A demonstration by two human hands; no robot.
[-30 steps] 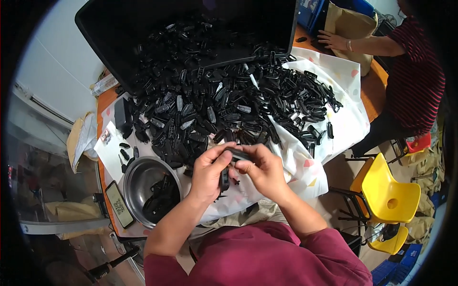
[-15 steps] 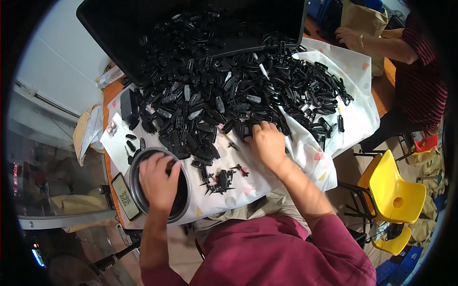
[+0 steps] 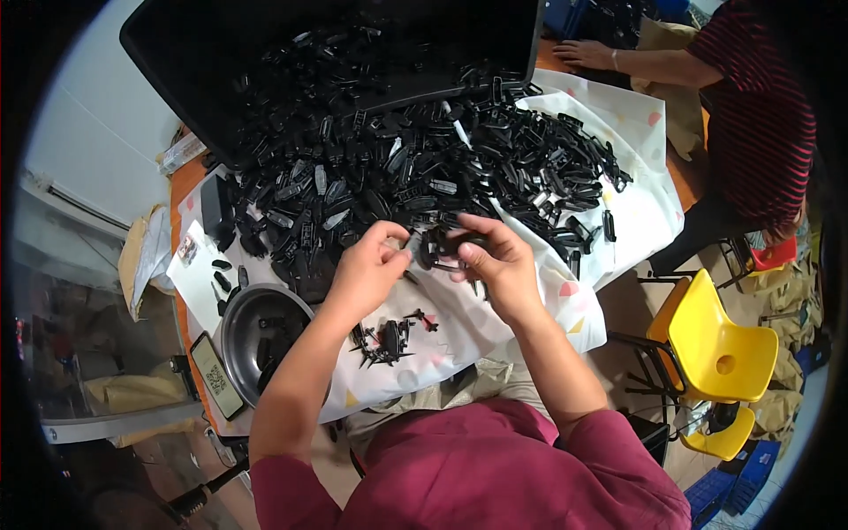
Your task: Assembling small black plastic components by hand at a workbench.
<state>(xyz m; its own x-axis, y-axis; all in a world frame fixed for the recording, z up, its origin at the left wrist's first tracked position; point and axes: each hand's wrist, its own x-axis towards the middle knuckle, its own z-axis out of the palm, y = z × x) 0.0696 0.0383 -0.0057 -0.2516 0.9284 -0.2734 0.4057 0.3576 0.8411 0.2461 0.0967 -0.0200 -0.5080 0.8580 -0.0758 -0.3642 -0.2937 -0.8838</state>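
Both hands meet over the near edge of a heap of small black plastic parts (image 3: 371, 168). A black plastic part (image 3: 430, 250) sits between them, its exact kind unclear. My right hand (image 3: 505, 269) grips it with thumb and fingers. My left hand (image 3: 367, 274) is closed in a pinch at the part's left side; whether it also holds something small is hidden. Nearer to me, a small group of spiky black pieces (image 3: 389, 342) lies on the white patterned cloth (image 3: 459, 340). At left, a grey metal bowl (image 3: 238, 322) has several black pieces inside.
A large black bin (image 3: 132, 49) lies tipped at the back, spilling parts. A phone (image 3: 216, 375) rests at the table's left edge beside the bowl. A co-worker in a striped shirt (image 3: 764, 132) stands at the far right, one hand on the table. Yellow chairs (image 3: 720, 331) stand at right.
My left hand has left the bowl and come right to meet the right hand. My right hand has lifted a black plastic part from the heap's edge. The co-worker's hand has moved left.
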